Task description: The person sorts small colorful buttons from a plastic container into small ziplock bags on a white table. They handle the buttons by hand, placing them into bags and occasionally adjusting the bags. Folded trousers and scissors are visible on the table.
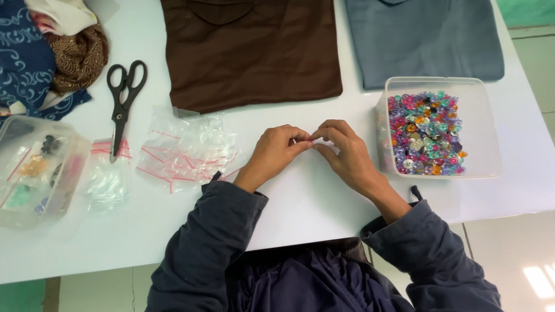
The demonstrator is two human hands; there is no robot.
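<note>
My left hand [276,151] and my right hand [344,151] meet fingertip to fingertip over the white table [300,202], pinching something tiny and pinkish between them; it is too small to tell what it is. Just right of my right hand stands a clear plastic tub [483,124] with several colourful buttons [426,134] heaped in its left half. A pile of small clear zip bags with red strips [185,151] lies left of my left hand.
Black scissors [122,101] lie at the left. A clear box [34,170] holds bagged buttons at the far left edge. A folded brown garment [254,52] and a grey-blue one [425,37] lie at the back. Patterned fabrics [40,52] are heaped top left.
</note>
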